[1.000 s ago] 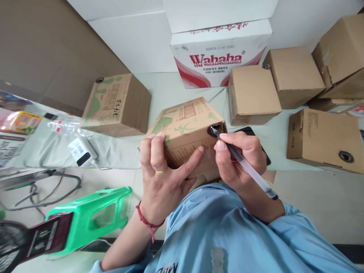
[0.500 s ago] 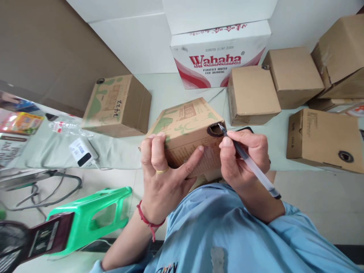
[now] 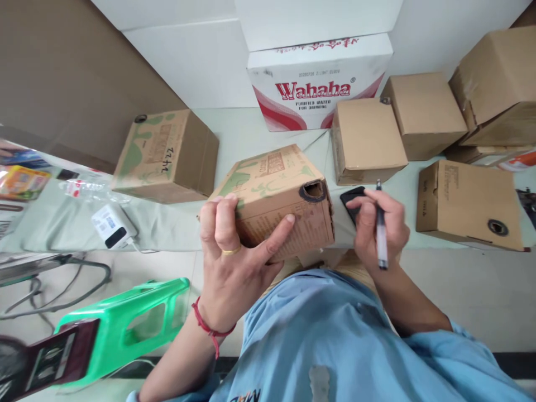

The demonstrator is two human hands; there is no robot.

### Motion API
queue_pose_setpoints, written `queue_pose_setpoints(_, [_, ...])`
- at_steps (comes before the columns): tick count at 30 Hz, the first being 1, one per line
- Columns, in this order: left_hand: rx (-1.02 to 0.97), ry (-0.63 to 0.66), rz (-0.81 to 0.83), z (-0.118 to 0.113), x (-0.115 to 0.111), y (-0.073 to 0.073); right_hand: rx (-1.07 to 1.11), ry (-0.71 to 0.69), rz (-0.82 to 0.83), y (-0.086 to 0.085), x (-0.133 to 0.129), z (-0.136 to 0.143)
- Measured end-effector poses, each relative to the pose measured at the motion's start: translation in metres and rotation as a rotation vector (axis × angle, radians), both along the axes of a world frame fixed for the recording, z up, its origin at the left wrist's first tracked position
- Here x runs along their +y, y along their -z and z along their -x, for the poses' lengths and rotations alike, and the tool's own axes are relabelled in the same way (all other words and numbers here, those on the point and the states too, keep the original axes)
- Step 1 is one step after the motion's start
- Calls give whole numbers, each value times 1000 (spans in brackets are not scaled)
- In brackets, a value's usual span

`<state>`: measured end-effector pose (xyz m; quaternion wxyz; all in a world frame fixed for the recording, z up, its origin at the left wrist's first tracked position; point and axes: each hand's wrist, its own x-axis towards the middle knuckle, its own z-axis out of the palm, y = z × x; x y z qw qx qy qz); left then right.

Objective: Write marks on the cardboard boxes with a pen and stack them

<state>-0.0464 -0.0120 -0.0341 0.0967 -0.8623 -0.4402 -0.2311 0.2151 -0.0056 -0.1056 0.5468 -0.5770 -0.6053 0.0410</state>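
My left hand (image 3: 238,245) grips the near left side of a cardboard box (image 3: 268,184) with green print, holding it tilted at the table's front edge. Near the box's right corner is a hole ringed in black ink. To the right of that box, my right hand (image 3: 379,223) is closed around a pen (image 3: 381,237) with a clear barrel, its tip pointing away from me. A black phone (image 3: 354,201) lies on the table just beyond the right fingers, partly hidden by them.
Another printed box (image 3: 167,156) marked 2472 stands at left, near a white power bank (image 3: 114,226) and a plastic bottle (image 3: 96,191). Plain boxes (image 3: 368,139) and a white Wahaha carton (image 3: 318,84) line the back and right. A green stool (image 3: 125,329) is at lower left.
My right hand has drawn the pen away from the black-ringed hole, moving right, and the pen has turned upright in the view. The phone is more exposed. My left hand keeps its hold.
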Motion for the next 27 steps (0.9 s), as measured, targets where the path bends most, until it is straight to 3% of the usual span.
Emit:
queue_pose_setpoints(3, [10,0,10,-1,2,-3,-341,27,303,19,-6,-20])
queue_pose_setpoints(6, [6,-2,14,-4,4,-5,-589,-16,759,24,-8,-21])
queue_pose_setpoints(8, [8,-1,18,-5,5,-5,-658,-45,921,25,-7,-16])
queue_pose_setpoints(11, [19,4,9,-4,5,-5,-632,-20,913,31,-8,-19])
queue_pose_setpoints(16, [26,-2,2,-5,6,-6,-577,229,731,54,-31,-51])
queue_pose_setpoints(21, [7,-31,16,-12,7,-8,-627,285,899,62,-46,-59])
queue_pose_setpoints(27, [17,4,-13,-11,9,-2,-539,307,968,53,-21,-53])
